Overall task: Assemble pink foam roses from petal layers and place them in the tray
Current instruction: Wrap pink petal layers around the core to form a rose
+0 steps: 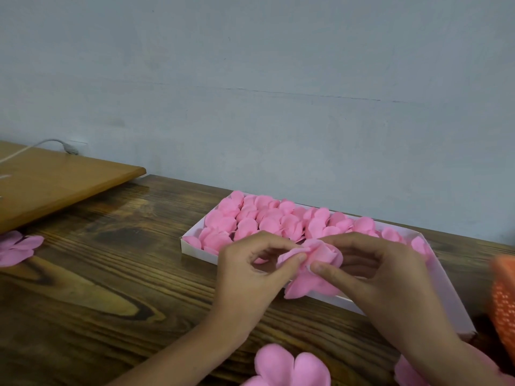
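Note:
Between my two hands is a part-built pink foam rose (316, 263), held just above the near rim of the white tray (195, 250). My left hand (248, 277) pinches one petal at the rose's left side between thumb and forefinger. From the right, my right hand (381, 277) pinches the rose, thumb on its front. Several pink roses (267, 218) fill the tray's far and left part. A flat petal layer (289, 366) lies on the table near the bottom edge.
More pink petal layers (16, 247) lie at the far left of the dark wooden table (111, 274). A lighter wooden board (55, 182) with a white cable (41, 144) sits back left. An orange mesh object (504, 296) is at the right edge. A grey wall stands behind.

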Demonstrator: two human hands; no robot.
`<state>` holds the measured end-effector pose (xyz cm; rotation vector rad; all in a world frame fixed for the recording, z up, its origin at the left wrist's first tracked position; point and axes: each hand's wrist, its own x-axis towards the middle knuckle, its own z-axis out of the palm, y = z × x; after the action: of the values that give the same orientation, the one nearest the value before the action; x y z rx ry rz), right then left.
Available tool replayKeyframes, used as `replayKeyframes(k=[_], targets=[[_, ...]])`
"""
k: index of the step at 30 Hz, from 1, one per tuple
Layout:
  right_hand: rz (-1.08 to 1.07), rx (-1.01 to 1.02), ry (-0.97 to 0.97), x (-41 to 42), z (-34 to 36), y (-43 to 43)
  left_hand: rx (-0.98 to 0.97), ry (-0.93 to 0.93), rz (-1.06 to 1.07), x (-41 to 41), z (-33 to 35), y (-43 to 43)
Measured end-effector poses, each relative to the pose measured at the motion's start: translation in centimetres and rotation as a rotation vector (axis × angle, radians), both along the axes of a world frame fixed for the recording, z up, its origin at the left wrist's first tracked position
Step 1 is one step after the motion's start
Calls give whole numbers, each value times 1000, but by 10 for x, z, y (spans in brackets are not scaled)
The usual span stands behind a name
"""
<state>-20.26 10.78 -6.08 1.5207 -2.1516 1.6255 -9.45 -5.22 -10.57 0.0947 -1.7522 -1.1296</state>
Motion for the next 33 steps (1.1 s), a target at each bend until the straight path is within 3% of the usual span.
replayKeyframes(k=[13, 25, 33], targets=[[89, -24, -28, -1, 1, 0, 72, 57, 48, 0, 0, 0], [-14, 36, 163, 11, 9, 2, 106, 65, 47, -2, -2, 1], [-27, -3, 195, 7, 8, 1, -45, 34, -22, 0, 1, 0]])
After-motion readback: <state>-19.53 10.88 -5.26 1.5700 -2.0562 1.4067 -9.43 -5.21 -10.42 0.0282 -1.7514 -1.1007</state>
